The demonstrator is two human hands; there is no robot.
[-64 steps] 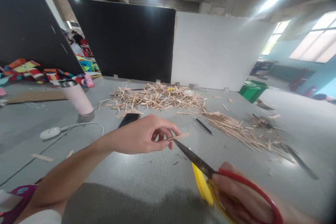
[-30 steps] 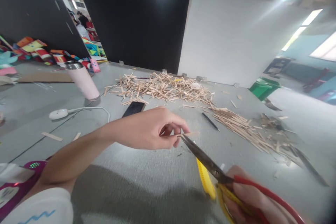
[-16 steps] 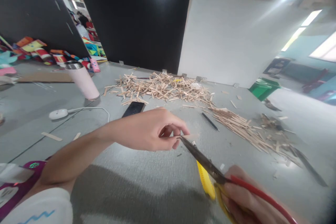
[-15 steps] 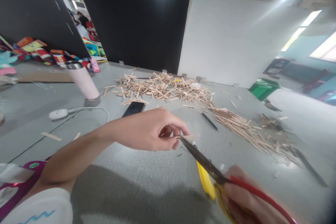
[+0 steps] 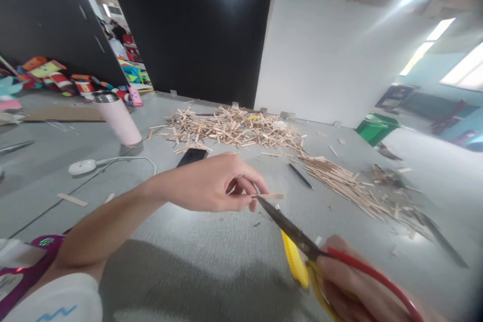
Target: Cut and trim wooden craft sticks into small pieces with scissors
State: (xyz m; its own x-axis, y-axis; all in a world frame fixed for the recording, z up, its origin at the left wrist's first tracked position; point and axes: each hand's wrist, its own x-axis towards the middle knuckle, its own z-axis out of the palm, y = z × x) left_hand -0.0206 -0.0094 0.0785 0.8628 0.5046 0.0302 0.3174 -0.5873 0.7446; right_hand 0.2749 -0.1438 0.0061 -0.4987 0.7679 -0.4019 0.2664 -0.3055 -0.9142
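My left hand (image 5: 222,183) pinches a thin wooden strip (image 5: 274,196) between thumb and fingertips, and its free end sticks out to the right. My right hand (image 5: 347,276) is closed round the handles of a pair of scissors (image 5: 292,234), one handle red and the other yellow. The scissors' tips meet the strip right beside my left fingertips. Below the blades, a yellow utility knife (image 5: 294,259) lies on the grey table (image 5: 181,266). Part of the strip is hidden by my left fingers.
A heap of short wooden pieces (image 5: 234,128) lies at the back, with long strips (image 5: 339,181) to its right. Around them are a pen (image 5: 301,176), a phone (image 5: 191,157), a pink bottle (image 5: 119,118) and a white cabled device (image 5: 82,167). Dark and white panels stand behind.
The strip's free end, blurred before, now shows sharply. Both hands and the scissors keep nearly the same pose, and the view has shifted slightly.
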